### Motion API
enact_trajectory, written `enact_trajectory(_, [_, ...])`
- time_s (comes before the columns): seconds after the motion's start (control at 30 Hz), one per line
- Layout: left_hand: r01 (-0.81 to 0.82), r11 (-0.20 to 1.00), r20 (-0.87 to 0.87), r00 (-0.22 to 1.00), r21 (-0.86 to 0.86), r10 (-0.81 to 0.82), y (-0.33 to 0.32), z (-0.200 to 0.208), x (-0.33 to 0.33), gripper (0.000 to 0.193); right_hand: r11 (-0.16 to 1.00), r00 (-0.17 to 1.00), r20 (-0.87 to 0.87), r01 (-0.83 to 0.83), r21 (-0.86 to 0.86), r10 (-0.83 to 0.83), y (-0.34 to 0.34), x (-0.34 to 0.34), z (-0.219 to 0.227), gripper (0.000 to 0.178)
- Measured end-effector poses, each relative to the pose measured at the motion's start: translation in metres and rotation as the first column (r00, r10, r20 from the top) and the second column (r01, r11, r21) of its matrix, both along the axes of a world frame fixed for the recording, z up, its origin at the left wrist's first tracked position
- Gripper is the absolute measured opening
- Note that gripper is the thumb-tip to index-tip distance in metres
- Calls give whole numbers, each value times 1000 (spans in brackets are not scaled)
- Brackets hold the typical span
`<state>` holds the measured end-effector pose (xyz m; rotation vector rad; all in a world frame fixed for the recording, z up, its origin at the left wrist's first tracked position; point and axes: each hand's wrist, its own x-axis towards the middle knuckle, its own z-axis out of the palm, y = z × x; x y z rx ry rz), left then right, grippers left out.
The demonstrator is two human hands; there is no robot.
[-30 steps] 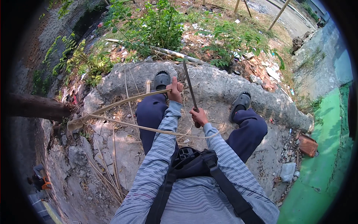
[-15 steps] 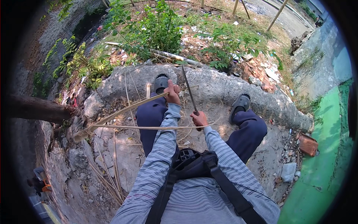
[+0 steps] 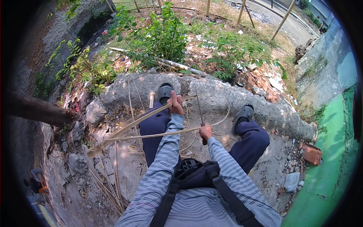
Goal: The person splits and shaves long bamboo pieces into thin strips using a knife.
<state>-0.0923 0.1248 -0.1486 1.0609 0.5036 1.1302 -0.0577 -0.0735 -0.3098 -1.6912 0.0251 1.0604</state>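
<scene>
My left hand [image 3: 176,104] is closed around a split bamboo strip [image 3: 130,124], thumb up. The strip slants from beyond that hand down to a wide end at the left. From that end a thinner peeled sliver [image 3: 162,134] runs right, passing over my left forearm and by my right hand, then curls up near my right foot. My right hand [image 3: 205,133] grips the dark handle of a long, narrow knife [image 3: 200,107]. Its blade points up and away, the tip close to the strip's end past my left hand. Contact there is hard to tell.
Loose bamboo slivers [image 3: 113,189] lie on the cracked ground at the left. A rough concrete ledge [image 3: 215,90] curves past my shoes, with bushes [image 3: 166,38] and litter beyond. A trunk [image 3: 38,109] stands left, a green wall [image 3: 325,151] right. Another person [image 3: 36,183] is far lower left.
The strip and its sliver have shifted slightly right; the sliver's free end now curls upward. My right hand has moved a little down and right, bringing the knife tip lower.
</scene>
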Motion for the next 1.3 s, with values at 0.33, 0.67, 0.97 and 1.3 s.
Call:
enact_trajectory(0.33, [-11, 1000, -87, 996, -12, 10, -10, 17, -1, 66, 989, 976, 189, -124, 78, 107, 23, 8, 3, 23])
enact_trajectory(0.67, [42, 998, 3, 999, -36, -42, -1, 5, -3, 61, 976, 951, 221, -219, -6, 214, 61, 41, 48, 11])
enact_trajectory(0.97, [13, 998, 3, 1000, -53, -13, -2, 5, 2, 62, 976, 991, -52, -113, 187, 125, 51, 38, 19, 26])
enact_trajectory(1.3, [59, 998, 12, 998, -4, -59, 3, 0, -2, 64, 960, 958, -272, 158, 232, -92, 35, 37, 30, 19])
